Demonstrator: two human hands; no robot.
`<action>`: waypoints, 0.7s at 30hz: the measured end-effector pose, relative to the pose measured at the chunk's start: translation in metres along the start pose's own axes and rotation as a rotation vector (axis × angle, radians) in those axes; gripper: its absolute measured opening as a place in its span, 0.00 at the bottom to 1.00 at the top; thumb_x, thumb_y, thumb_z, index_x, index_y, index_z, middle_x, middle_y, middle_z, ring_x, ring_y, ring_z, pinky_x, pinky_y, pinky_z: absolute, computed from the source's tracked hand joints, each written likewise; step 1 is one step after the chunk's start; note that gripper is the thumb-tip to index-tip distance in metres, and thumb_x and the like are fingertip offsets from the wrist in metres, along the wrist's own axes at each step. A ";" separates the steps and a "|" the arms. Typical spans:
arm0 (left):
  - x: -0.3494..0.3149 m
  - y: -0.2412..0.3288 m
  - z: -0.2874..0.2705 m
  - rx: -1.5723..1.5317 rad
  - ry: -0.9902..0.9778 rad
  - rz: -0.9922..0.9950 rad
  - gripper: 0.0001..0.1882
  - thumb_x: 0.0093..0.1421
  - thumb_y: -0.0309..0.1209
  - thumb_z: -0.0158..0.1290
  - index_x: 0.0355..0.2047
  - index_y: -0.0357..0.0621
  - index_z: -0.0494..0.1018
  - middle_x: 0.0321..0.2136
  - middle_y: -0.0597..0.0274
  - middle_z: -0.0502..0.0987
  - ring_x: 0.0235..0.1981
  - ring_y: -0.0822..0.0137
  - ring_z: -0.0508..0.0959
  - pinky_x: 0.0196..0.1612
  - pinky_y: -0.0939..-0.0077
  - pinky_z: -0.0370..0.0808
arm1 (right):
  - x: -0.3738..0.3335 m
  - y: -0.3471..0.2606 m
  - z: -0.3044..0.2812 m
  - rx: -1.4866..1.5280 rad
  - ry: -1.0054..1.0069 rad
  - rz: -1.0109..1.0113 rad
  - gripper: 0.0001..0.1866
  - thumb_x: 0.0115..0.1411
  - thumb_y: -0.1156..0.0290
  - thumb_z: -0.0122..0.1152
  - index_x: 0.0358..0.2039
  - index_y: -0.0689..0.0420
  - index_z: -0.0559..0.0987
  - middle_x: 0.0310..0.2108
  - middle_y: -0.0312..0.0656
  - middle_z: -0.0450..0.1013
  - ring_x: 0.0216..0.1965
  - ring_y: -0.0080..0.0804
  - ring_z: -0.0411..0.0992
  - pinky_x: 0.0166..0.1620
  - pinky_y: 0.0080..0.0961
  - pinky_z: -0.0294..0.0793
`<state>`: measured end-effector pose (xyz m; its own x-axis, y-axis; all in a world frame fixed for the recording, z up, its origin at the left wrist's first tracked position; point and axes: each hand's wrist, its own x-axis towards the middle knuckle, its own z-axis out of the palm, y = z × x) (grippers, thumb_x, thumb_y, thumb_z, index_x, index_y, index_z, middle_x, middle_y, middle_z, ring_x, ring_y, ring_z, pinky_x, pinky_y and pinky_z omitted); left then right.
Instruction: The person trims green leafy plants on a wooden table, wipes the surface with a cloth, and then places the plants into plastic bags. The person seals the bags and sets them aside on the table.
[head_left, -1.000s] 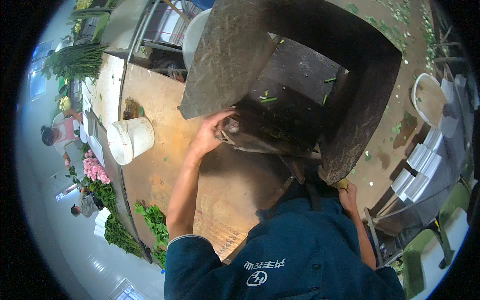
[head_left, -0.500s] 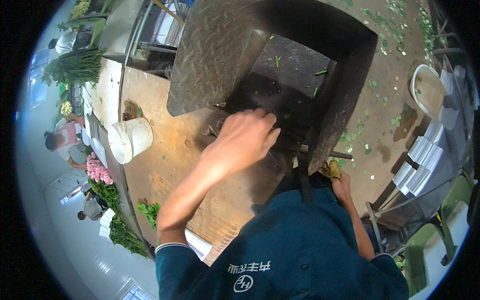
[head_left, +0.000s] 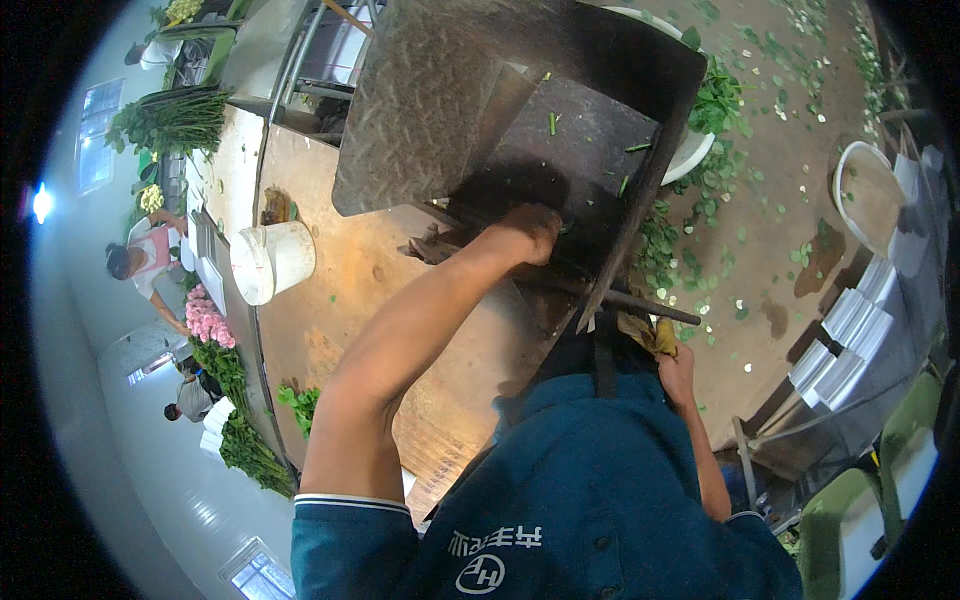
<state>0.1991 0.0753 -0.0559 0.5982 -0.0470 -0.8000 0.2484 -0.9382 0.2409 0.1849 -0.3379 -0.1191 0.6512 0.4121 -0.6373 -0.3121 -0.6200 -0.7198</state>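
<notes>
My left hand (head_left: 535,232) reaches into the dark metal box (head_left: 655,200) in front of me, its fingers curled down near the box's near inner edge. Whatever they close on, if anything, is hidden in shadow, though a small green bit shows beside the fingertips. Low on the right, my right hand (head_left: 676,365) grips a crumpled yellow-brown cloth (head_left: 664,338), just below a dark rod (head_left: 655,306) that sticks out from under the box. Several short cut green stems (head_left: 552,124) lie on the box floor. A textured metal plate (head_left: 415,120) flares out at the box's left.
A white bucket (head_left: 272,262) stands on the wooden table (head_left: 380,300) at left, near green leaves (head_left: 298,405). Pink flowers (head_left: 208,320) lie farther left by a co-worker (head_left: 150,255). Leaves litter the floor (head_left: 770,220), with a white tub (head_left: 868,200) at right.
My left hand has moved slightly right and deeper into the box. The box has swung left, revealing leaves and a white rim behind it. My right hand keeps its hold on the cloth.
</notes>
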 end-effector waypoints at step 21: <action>0.089 -0.058 -0.067 -0.106 0.086 -0.254 0.18 0.59 0.31 0.55 0.48 0.40 0.81 0.52 0.46 0.80 0.55 0.50 0.80 0.54 0.58 0.78 | 0.002 -0.010 0.001 0.031 0.035 0.151 0.12 0.54 0.78 0.53 0.38 0.66 0.80 0.27 0.37 0.74 0.32 0.27 0.69 0.39 0.30 0.71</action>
<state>0.2891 0.1485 -0.1045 0.5678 0.2180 -0.7938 0.4738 -0.8751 0.0986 0.1889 -0.3304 -0.1140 0.6185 0.2922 -0.7294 -0.4288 -0.6524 -0.6250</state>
